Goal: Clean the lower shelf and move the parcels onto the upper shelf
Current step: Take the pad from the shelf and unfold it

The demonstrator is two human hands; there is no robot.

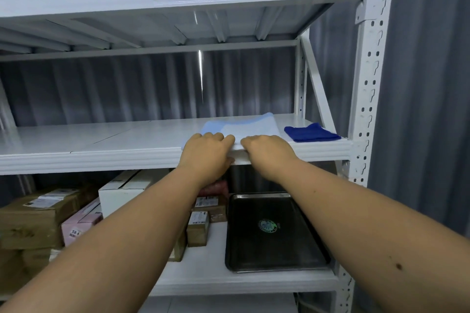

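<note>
Head view: both arms reach out to the white metal shelving. The left hand and the right hand sit side by side at the front edge of the upper shelf, fingers curled over the near edge of a flat light-blue parcel that lies on that shelf; each grip is closed on the parcel. Just to the right of it, a folded dark blue cloth lies on the same shelf, near the right post. On the lower shelf, cardboard boxes, a white box and a pink box crowd the left side. A black tray lies flat on the right.
</note>
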